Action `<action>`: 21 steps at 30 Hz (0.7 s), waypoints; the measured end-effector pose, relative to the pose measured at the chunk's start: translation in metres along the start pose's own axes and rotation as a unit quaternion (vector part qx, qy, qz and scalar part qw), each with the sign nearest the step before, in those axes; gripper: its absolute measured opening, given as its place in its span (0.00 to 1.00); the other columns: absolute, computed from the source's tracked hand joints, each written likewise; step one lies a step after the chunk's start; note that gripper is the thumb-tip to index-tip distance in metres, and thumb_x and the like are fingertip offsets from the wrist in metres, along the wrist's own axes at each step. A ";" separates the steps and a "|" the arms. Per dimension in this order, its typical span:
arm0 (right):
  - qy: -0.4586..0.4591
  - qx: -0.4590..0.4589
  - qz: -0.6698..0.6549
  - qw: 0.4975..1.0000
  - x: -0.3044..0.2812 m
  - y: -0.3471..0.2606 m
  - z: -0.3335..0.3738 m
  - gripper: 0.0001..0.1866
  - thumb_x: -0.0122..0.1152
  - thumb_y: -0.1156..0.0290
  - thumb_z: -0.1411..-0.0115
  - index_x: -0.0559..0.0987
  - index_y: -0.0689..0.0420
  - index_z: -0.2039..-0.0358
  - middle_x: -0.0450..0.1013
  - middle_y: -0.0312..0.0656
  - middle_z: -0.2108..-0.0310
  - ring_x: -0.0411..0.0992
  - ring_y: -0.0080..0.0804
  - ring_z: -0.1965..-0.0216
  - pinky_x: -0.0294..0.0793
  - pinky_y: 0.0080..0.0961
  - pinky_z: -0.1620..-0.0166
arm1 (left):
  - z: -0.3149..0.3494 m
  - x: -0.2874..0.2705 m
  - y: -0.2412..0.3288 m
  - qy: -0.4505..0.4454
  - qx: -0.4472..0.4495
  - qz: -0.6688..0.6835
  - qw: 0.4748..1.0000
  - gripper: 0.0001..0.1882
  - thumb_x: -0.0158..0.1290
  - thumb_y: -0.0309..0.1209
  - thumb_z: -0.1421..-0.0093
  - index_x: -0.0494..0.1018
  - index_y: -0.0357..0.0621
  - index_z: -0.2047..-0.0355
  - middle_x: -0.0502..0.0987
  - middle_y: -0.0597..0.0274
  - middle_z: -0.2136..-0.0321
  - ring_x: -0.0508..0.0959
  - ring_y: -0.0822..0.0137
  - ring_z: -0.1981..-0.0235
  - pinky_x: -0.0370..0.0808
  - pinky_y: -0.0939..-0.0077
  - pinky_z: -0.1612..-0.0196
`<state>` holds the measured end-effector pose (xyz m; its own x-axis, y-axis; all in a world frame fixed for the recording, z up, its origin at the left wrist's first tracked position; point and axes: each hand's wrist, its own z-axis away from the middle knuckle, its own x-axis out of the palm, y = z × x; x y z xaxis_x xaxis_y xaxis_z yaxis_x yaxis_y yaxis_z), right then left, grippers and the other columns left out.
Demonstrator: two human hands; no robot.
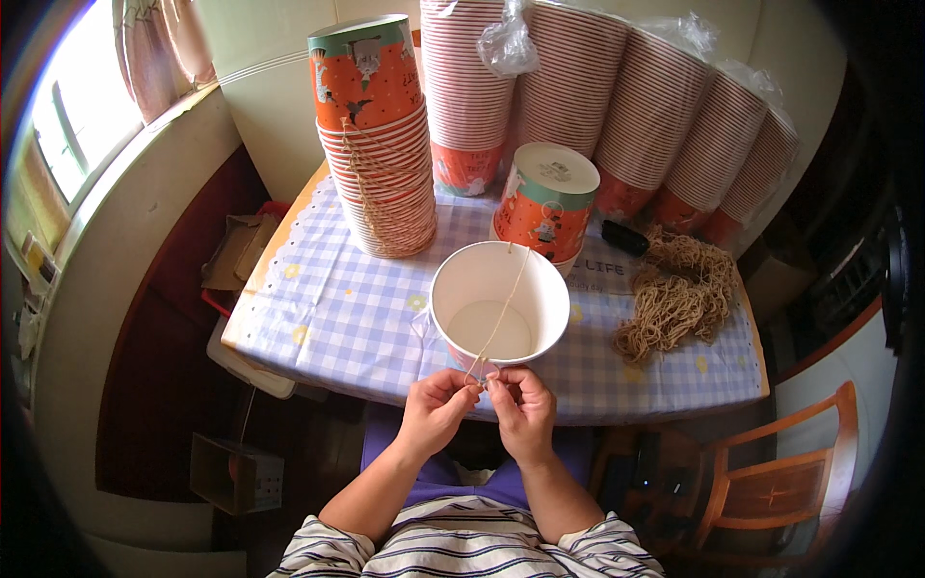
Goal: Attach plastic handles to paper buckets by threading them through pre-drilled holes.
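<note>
A person's left hand (pixel 438 408) and right hand (pixel 521 412), together, pinch string (pixel 509 299) near an upright bucket (pixel 470 323), mouth up, axis vertical.

Hanging at far left, a patterned brownish-pink fabric curtain (pixel 159 58) beside a bright window (pixel 82 116); lying at near left, an open cardboard box (pixel 214 472); standing at near right, a brown wooden chair (pixel 779 485).
</note>
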<state>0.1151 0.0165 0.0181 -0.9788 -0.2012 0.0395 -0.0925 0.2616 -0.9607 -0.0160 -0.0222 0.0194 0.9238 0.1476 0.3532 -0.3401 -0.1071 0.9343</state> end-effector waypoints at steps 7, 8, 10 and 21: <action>0.018 -0.031 0.041 0.998 0.003 -0.003 0.000 0.04 0.60 0.74 0.41 0.77 0.62 0.66 0.75 0.32 0.73 0.67 0.13 0.74 0.68 0.13 0.69 | 0.001 0.001 0.002 -0.003 0.006 -0.014 1.000 0.04 0.52 0.24 0.39 0.73 0.35 0.69 0.73 0.72 0.78 0.68 0.84 0.78 0.62 0.89 0.76; 0.018 -0.031 0.042 0.998 0.003 -0.003 -0.001 0.04 0.60 0.74 0.41 0.77 0.62 0.66 0.75 0.32 0.73 0.67 0.13 0.74 0.68 0.13 0.69 | 0.001 0.000 0.002 -0.003 0.006 -0.014 1.000 0.04 0.52 0.24 0.39 0.73 0.35 0.69 0.73 0.72 0.78 0.68 0.84 0.78 0.62 0.89 0.76; 0.018 -0.025 0.042 0.999 0.004 -0.003 -0.001 0.05 0.60 0.74 0.41 0.77 0.62 0.66 0.74 0.31 0.74 0.67 0.13 0.74 0.68 0.13 0.69 | 0.001 -0.002 0.001 0.000 0.007 -0.049 0.999 0.04 0.52 0.24 0.39 0.74 0.35 0.69 0.74 0.71 0.78 0.69 0.83 0.77 0.64 0.88 0.75; -0.038 0.027 0.002 0.999 0.002 0.010 0.004 0.04 0.61 0.75 0.41 0.79 0.60 0.66 0.73 0.31 0.65 0.65 0.12 0.70 0.66 0.11 0.67 | 0.003 -0.011 -0.017 0.050 0.050 -0.133 0.989 0.05 0.56 0.25 0.41 0.75 0.35 0.68 0.79 0.64 0.76 0.76 0.78 0.73 0.73 0.83 0.68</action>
<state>0.1126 0.0146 0.0078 -0.9623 -0.2715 0.0173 -0.0774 0.2122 -0.9742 -0.0196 -0.0248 -0.0001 0.9546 0.2792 0.1036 -0.0641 -0.1469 0.9871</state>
